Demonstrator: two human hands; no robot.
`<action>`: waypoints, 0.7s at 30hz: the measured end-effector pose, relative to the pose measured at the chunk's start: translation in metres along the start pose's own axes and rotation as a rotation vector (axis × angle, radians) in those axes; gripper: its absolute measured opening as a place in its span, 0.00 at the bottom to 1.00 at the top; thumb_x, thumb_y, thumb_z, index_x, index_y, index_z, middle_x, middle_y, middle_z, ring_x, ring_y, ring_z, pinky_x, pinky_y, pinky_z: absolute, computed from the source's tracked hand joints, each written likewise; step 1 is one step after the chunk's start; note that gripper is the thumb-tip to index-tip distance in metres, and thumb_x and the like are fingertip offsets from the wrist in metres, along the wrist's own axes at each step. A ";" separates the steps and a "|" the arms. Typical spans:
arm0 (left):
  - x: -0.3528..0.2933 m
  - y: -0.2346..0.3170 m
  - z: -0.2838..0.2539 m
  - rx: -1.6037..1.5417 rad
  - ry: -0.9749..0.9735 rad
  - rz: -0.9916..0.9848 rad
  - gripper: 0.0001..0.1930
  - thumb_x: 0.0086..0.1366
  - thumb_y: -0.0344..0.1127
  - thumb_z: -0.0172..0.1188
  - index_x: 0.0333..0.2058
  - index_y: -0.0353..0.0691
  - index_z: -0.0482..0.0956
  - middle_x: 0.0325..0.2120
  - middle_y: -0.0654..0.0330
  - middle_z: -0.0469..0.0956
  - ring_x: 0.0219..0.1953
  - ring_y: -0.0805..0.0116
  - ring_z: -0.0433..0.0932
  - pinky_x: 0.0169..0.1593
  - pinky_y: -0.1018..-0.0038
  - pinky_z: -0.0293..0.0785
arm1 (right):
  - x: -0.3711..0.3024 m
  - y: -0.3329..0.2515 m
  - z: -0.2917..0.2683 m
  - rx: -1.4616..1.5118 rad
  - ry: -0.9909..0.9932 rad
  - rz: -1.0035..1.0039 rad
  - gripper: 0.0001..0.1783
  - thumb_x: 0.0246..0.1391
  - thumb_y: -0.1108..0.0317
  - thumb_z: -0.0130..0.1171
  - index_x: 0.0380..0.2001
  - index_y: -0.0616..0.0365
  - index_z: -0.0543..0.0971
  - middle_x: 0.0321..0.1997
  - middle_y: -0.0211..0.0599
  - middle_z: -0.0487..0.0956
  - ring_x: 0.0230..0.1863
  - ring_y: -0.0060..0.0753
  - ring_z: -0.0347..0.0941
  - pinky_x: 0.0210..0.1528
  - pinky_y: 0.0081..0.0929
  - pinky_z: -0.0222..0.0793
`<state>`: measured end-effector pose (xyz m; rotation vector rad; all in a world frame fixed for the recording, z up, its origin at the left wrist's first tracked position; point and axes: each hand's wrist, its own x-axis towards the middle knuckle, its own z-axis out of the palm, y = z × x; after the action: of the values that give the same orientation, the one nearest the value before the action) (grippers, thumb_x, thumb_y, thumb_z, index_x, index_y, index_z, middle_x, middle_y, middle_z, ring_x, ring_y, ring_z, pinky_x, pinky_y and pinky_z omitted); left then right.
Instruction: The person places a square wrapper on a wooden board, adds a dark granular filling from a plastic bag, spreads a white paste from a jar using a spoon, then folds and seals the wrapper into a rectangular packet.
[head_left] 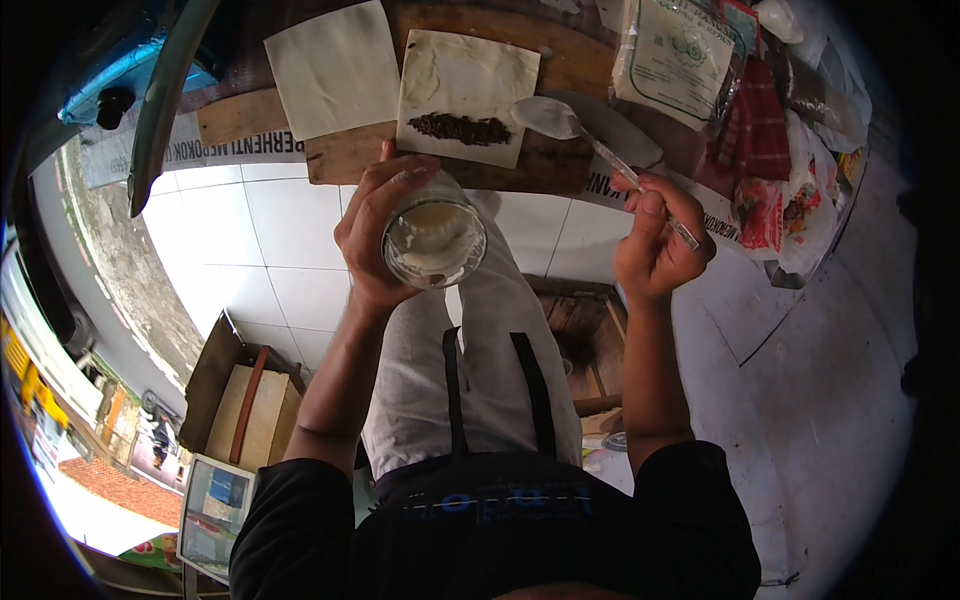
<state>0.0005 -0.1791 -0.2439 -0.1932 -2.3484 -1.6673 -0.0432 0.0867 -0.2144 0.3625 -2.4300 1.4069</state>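
Roadside food stall: wrappers [338,70] on board [350,160], street [75,255] alongside

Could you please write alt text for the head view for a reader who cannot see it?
A person's left hand holds a clear round container with creamy white contents, while the right hand holds a shiny silver spoon. Ahead, two pale square sheets lie on a brown wooden board, the right one bearing dark brown shreds.

Wooden board [345,157] — two pale sheets [333,72]

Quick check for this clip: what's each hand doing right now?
Left hand: closed around a glass.
Right hand: closed on a spoon.
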 end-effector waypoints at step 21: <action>0.002 -0.001 -0.003 0.013 0.002 0.004 0.33 0.46 0.36 0.79 0.51 0.33 0.78 0.44 0.44 0.83 0.48 0.51 0.84 0.67 0.48 0.68 | 0.005 -0.002 0.004 0.023 0.028 -0.050 0.06 0.65 0.76 0.56 0.40 0.68 0.79 0.33 0.46 0.86 0.32 0.37 0.85 0.37 0.28 0.81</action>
<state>-0.0014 -0.1824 -0.2428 -0.1928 -2.3556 -1.6489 -0.0471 0.0821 -0.2128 0.4040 -2.3678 1.4106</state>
